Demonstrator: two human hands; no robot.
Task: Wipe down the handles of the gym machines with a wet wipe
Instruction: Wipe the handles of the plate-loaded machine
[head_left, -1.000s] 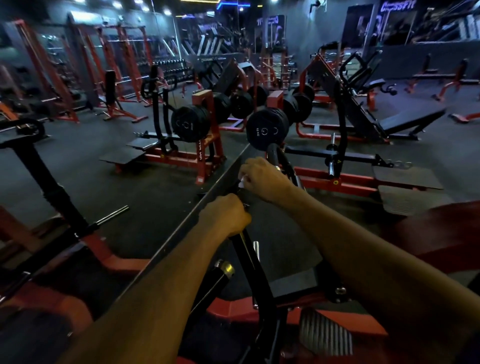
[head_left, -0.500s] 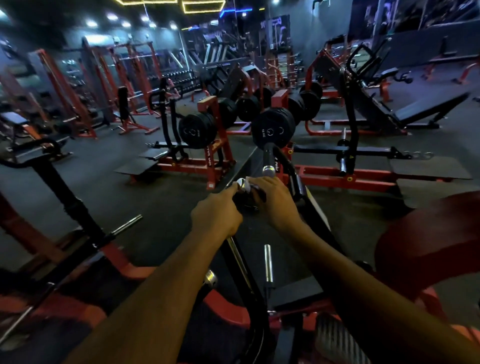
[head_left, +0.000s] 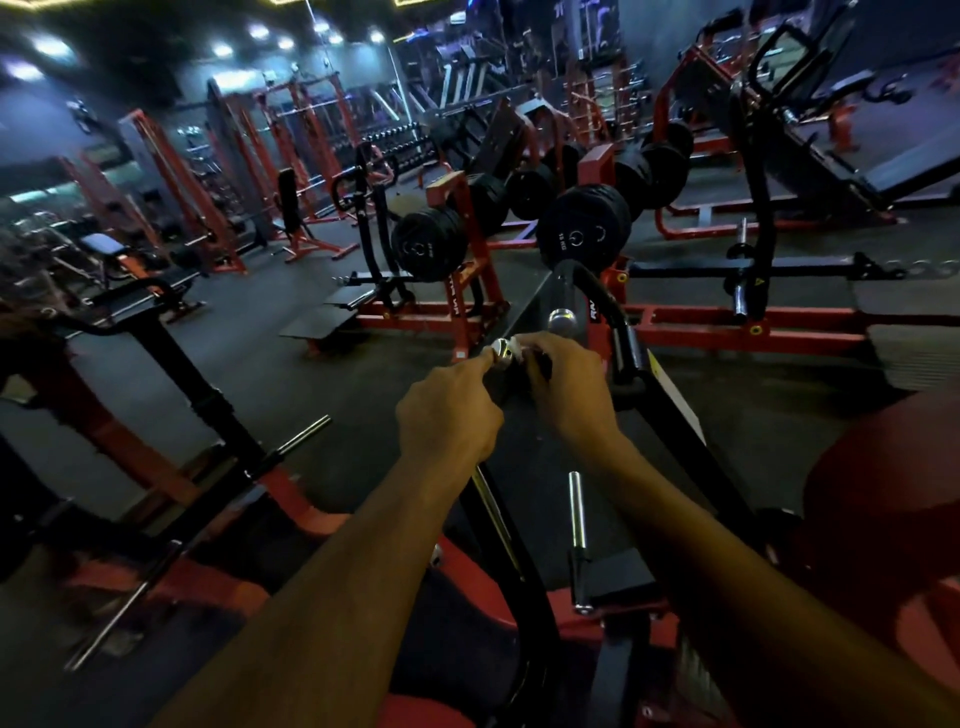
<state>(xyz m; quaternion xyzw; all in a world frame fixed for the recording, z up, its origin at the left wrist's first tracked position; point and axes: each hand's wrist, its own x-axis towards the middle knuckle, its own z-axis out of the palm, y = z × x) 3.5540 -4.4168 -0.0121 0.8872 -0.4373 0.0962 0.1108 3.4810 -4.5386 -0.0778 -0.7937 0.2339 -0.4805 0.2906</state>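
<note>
Right hand (head_left: 563, 384) presses white wipe (head_left: 517, 347) on handle's chrome end (head_left: 502, 351); left hand (head_left: 447, 415) pinches it

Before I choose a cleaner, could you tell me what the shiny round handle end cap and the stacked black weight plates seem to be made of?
The shiny round handle end cap looks like polished or chromed metal: it glints brightly. The stacked black weight plates look rubber-coated, matte black with pale printed markings; that is less certain.

Both hands (head_left: 506, 395) forward, close together, fingers curled.
</note>
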